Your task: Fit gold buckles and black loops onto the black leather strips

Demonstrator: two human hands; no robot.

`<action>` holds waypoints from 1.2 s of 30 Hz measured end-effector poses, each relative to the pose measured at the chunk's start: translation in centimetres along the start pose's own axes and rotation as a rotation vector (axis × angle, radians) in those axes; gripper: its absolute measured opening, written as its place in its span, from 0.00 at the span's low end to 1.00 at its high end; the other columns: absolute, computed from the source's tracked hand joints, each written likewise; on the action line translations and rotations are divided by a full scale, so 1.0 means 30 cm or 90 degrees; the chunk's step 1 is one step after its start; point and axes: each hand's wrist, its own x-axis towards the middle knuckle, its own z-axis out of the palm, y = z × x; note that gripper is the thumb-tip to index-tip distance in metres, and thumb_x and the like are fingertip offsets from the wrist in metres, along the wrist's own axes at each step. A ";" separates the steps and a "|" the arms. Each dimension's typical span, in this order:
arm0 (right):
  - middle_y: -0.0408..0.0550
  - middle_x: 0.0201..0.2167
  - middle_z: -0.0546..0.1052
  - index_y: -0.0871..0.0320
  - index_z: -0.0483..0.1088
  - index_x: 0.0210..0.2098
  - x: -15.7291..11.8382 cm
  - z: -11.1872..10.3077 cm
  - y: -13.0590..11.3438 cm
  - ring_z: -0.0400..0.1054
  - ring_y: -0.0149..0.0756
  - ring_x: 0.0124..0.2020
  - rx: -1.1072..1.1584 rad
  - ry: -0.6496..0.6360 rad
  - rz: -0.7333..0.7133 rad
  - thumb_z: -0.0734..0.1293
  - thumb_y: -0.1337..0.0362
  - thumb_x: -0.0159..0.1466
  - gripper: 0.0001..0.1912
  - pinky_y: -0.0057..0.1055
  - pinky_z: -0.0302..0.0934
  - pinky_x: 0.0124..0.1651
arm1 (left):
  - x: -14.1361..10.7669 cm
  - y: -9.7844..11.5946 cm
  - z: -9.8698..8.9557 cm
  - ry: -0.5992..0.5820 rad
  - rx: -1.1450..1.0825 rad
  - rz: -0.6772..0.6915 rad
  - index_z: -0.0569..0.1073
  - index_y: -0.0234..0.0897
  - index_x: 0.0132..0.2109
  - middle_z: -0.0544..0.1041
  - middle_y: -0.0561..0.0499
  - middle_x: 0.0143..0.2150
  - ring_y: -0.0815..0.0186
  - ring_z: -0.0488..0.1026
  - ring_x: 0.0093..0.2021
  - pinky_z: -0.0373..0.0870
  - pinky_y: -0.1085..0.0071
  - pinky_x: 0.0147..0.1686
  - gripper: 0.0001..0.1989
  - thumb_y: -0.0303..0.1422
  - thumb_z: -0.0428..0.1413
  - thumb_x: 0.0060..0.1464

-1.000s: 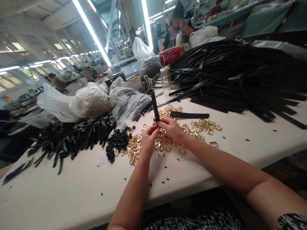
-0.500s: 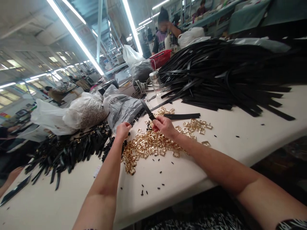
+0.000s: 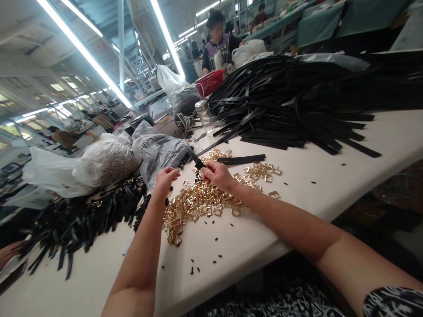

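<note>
My right hand is closed on a black strap, which sticks up and to the left from my fingers. Left of it, my left hand is closed, thumb and fingertips together; whatever they may pinch is too small to make out. Below and between both hands spreads a heap of gold buckles. Beside my left wrist lies a pile of small black pieces, partly hidden by the arm. Just beyond my right hand, a few short black straps lie flat.
A large bundle of long black straps covers the far right of the table. Finished-looking straps with buckles lie left, near another person's hand. A grey plastic bag, white bag and clear bottle stand behind.
The whole view has shifted, so most things sit further left. My right hand still grips the strap, and my left hand stays apart from it with fingertips pinched.
</note>
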 end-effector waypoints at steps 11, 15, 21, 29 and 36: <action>0.39 0.20 0.72 0.59 0.65 0.28 -0.061 0.046 -0.021 0.64 0.23 0.16 -0.036 -0.140 -0.017 0.65 0.60 0.61 0.10 0.21 0.58 0.20 | -0.341 0.022 0.094 0.024 -0.749 -0.107 0.72 0.36 0.28 0.78 0.54 0.28 0.74 0.75 0.28 0.70 0.82 0.29 0.16 0.34 0.70 0.32; 0.39 0.20 0.73 0.59 0.66 0.29 -0.063 0.051 -0.013 0.65 0.24 0.17 -0.042 -0.139 -0.023 0.66 0.58 0.61 0.11 0.22 0.60 0.21 | -0.345 0.023 0.118 -0.008 -0.729 -0.090 0.72 0.35 0.27 0.76 0.55 0.26 0.75 0.74 0.26 0.71 0.81 0.30 0.17 0.35 0.71 0.31; 0.39 0.20 0.73 0.60 0.66 0.29 -0.062 0.046 -0.019 0.66 0.25 0.17 -0.043 -0.135 -0.022 0.66 0.59 0.62 0.10 0.22 0.60 0.21 | -0.362 0.021 0.132 -0.024 -0.702 -0.039 0.72 0.36 0.29 0.75 0.56 0.27 0.76 0.74 0.27 0.71 0.79 0.33 0.14 0.36 0.69 0.38; 0.40 0.20 0.73 0.60 0.65 0.28 -0.057 0.044 -0.013 0.67 0.24 0.17 -0.013 -0.162 0.021 0.67 0.57 0.61 0.13 0.21 0.61 0.20 | -0.355 0.029 0.119 -0.013 -0.723 -0.042 0.72 0.36 0.28 0.76 0.55 0.26 0.75 0.74 0.27 0.71 0.79 0.31 0.17 0.37 0.71 0.34; 0.40 0.20 0.73 0.60 0.66 0.28 -0.049 0.026 -0.023 0.66 0.24 0.18 -0.079 -0.223 0.038 0.68 0.57 0.60 0.13 0.21 0.61 0.22 | -0.353 0.017 0.117 0.007 -0.686 -0.002 0.74 0.37 0.30 0.76 0.56 0.27 0.75 0.75 0.27 0.72 0.79 0.33 0.15 0.35 0.70 0.35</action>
